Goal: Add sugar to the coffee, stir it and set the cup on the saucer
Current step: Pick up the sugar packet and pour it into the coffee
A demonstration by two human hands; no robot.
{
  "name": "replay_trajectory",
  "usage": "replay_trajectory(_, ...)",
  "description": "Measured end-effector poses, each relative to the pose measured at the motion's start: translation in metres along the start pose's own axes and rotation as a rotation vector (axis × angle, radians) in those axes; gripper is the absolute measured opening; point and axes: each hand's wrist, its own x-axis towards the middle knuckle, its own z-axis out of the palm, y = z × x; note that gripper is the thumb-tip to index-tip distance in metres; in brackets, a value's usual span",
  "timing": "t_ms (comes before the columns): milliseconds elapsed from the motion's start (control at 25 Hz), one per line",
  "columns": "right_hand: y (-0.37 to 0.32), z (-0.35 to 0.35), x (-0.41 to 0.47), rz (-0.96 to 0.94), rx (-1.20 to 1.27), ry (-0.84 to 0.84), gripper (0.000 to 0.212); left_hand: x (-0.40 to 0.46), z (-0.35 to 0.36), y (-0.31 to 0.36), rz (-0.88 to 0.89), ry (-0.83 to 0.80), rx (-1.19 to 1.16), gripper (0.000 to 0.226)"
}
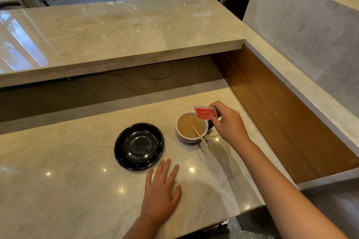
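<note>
One saucer (139,146) beside cup (191,127), stirrer (199,135) inside – unobstructed

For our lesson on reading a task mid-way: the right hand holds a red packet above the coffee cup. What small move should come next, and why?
Probably tip the red sugar packet further so its contents fall into the white cup of light-brown coffee. The right hand pinches it over the rim, the wooden stir stick already rests inside, and the black glossy saucer is empty.

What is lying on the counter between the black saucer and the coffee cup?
Nothing: in the head view, only bare marble counter separates the saucer and cup.
</note>
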Motion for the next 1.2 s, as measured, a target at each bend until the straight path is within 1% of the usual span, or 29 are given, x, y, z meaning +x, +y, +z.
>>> replay_trajectory(200,0.001,0.003,0.002,-0.041,-0.020,0.003,0.025,0.001,0.000,0.000,-0.004,0.002,-0.001,0.055)
replay_trajectory(280,0.002,0.005,0.002,-0.022,0.000,0.002,0.024,0.001,0.001,0.000,-0.003,0.002,0.003,0.055)
replay_trajectory(360,0.004,0.008,0.002,0.037,0.075,0.012,0.021,0.001,0.001,0.000,-0.005,0.001,0.006,0.055)
replay_trajectory(440,0.006,0.011,0.001,0.180,0.264,0.039,0.015,0.002,0.002,0.000,-0.009,0.002,0.012,0.055)
replay_trajectory(480,0.007,0.012,0.000,0.280,0.410,0.052,0.012,0.001,0.002,0.000,-0.010,0.001,0.014,0.055)
replay_trajectory(560,0.007,0.014,-0.005,0.481,0.787,0.052,0.008,0.001,0.001,-0.001,-0.009,0.001,0.010,0.056)
replay_trajectory(640,0.005,0.016,-0.012,0.627,1.168,0.014,0.009,0.001,0.001,0.000,-0.006,0.003,0.006,0.056)
replay_trajectory(720,0.005,0.017,-0.019,0.696,1.474,-0.012,0.010,0.001,0.001,0.000,-0.003,0.001,0.001,0.056)
replay_trajectory(800,0.001,0.018,-0.024,0.731,1.711,-0.012,0.012,0.001,0.001,0.000,-0.004,-0.001,-0.001,0.056)
replay_trajectory(880,-0.004,0.016,-0.027,0.746,1.845,0.004,0.017,0.001,0.001,0.000,-0.005,0.000,0.006,0.056)
replay_trajectory(960,-0.009,0.013,-0.031,0.736,1.909,0.024,0.023,0.001,0.001,0.000,-0.003,-0.001,0.006,0.056)
replay_trajectory(1080,-0.014,0.007,-0.034,0.718,1.950,0.054,0.028,0.001,0.001,0.000,-0.006,-0.006,0.015,0.057)
replay_trajectory(1200,-0.012,0.007,-0.036,0.688,1.946,0.085,0.023,0.000,0.002,-0.001,-0.005,-0.008,0.027,0.057)
